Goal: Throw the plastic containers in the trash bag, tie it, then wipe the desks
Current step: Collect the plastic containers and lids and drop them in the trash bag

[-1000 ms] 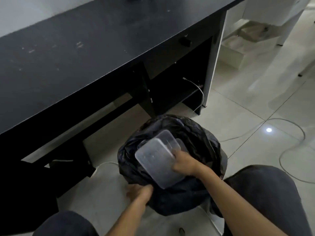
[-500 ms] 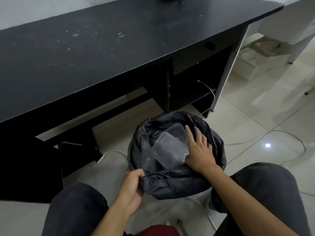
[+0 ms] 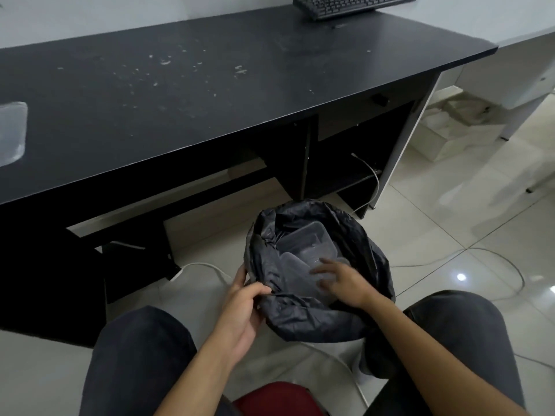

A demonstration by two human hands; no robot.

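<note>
A black trash bag (image 3: 303, 316) stands open on the floor between my knees. Clear plastic containers (image 3: 306, 244) lie inside it. My left hand (image 3: 244, 307) grips the bag's near left rim. My right hand (image 3: 342, 279) hovers over the bag's mouth with its fingers spread, just above the containers and holding nothing. Another clear plastic container (image 3: 10, 132) sits on the black desk (image 3: 180, 94) at the far left edge of the view. Crumbs are scattered over the desk top.
A black keyboard (image 3: 351, 4) lies at the desk's back right. White cables (image 3: 492, 259) run across the tiled floor. A white desk (image 3: 528, 76) stands to the right with a cardboard box (image 3: 450, 130) under it. A red seat (image 3: 279, 397) shows between my legs.
My right hand pushed the containers down into the bag and let go of them; its fingers are now spread above them. My view has tilted up, showing more of the desk.
</note>
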